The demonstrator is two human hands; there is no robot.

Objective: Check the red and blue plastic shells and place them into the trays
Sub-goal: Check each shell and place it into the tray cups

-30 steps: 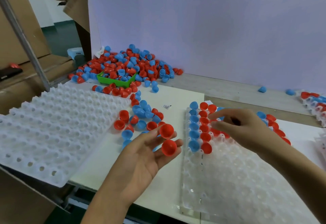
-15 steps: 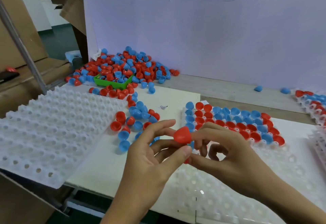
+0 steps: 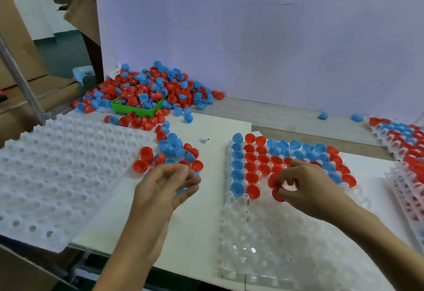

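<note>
Red shells [image 3: 274, 186] sit pinched in right hand [image 3: 305, 187] over tray [image 3: 263, 240].

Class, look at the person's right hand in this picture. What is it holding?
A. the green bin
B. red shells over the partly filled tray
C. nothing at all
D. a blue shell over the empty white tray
B: the right hand pinches red shells just above the partly filled tray, beside the rows of shells already seated there.

White table [image 3: 206, 233] with trays [image 3: 68, 176], loose red and blue shells [image 3: 169, 148].
</note>
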